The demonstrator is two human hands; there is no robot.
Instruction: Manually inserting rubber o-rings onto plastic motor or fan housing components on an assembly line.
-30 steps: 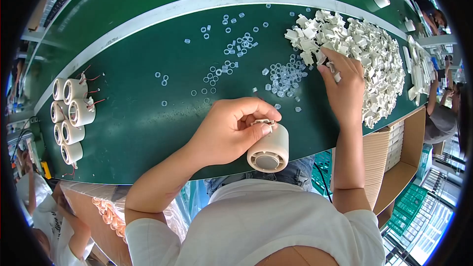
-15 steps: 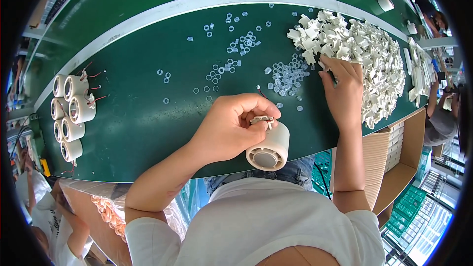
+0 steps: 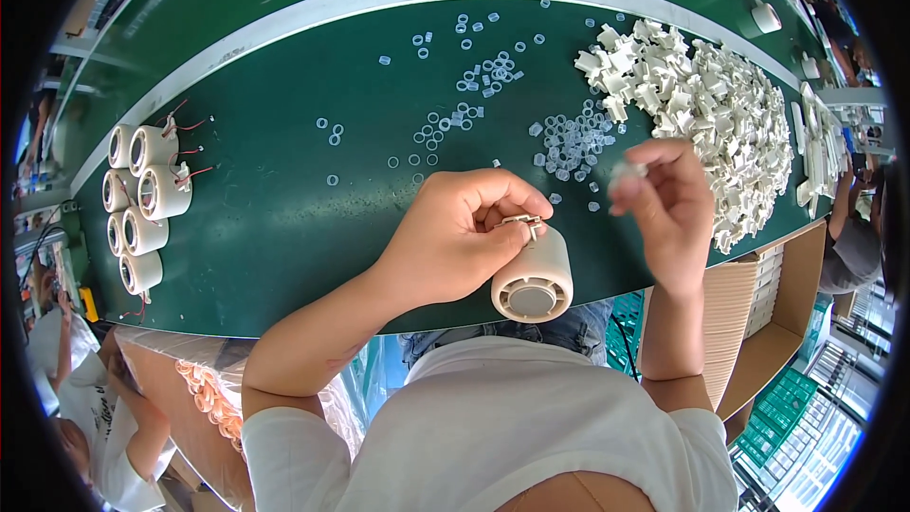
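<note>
A cream cylindrical housing (image 3: 534, 277) with a grey disc in its slotted end sits at the near table edge. My left hand (image 3: 471, 232) is closed at its top, pinching a small cream clip-like part (image 3: 521, 220) that adjoins it. Between the thumb and fingers of my right hand (image 3: 671, 213) is a small white plastic piece (image 3: 627, 172), blurred by motion. That hand hovers over the table, just left of a big heap of white plastic pieces (image 3: 701, 104). Clear plastic rings (image 3: 576, 139) lie piled between my hands, farther back.
More clear rings (image 3: 491, 74) are scattered toward the back. Several cream housings with thin wires (image 3: 142, 199) stand at the left. Long white strips (image 3: 817, 147) lie beyond the heap. A cardboard box (image 3: 791, 308) is below the right table edge. People work at both sides.
My right hand has drawn back from the heap toward me, carrying a small white piece. My left hand keeps its pinch by the housing; the whole view has shifted slightly.
</note>
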